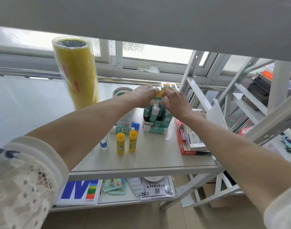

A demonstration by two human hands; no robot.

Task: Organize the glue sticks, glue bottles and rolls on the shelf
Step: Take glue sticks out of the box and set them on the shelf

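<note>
From my remote seat, the white shelf (158, 159) fills the middle of the view, with the underside of the upper shelf board (141, 19) cutting across the top and blocking everything above. At the left rear stands a tall plastic-wrapped stack of yellow tape rolls (77, 71), upright, with a smaller tape roll (120, 91) partly hidden behind my left forearm. Along the right edge lie a red box (182, 144) and white cartons (195, 138) stacked on it.

Near the centre, an open display box (155, 115) holds green-and-white glue sticks upright; another green glue stick (156, 129) lies on its side just in front. Both hands meet above that box: my left hand (144, 95) and right hand (174, 101) pinch a small yellow glue stick (159, 94) between curled fingertips, though which hand bears it I cannot tell.

Closer in, two yellow glue sticks (126, 142) stand upright side by side, a lying glue bottle (125, 129) behind them, and a small blue-labelled bottle (103, 143) to their left.
</note>
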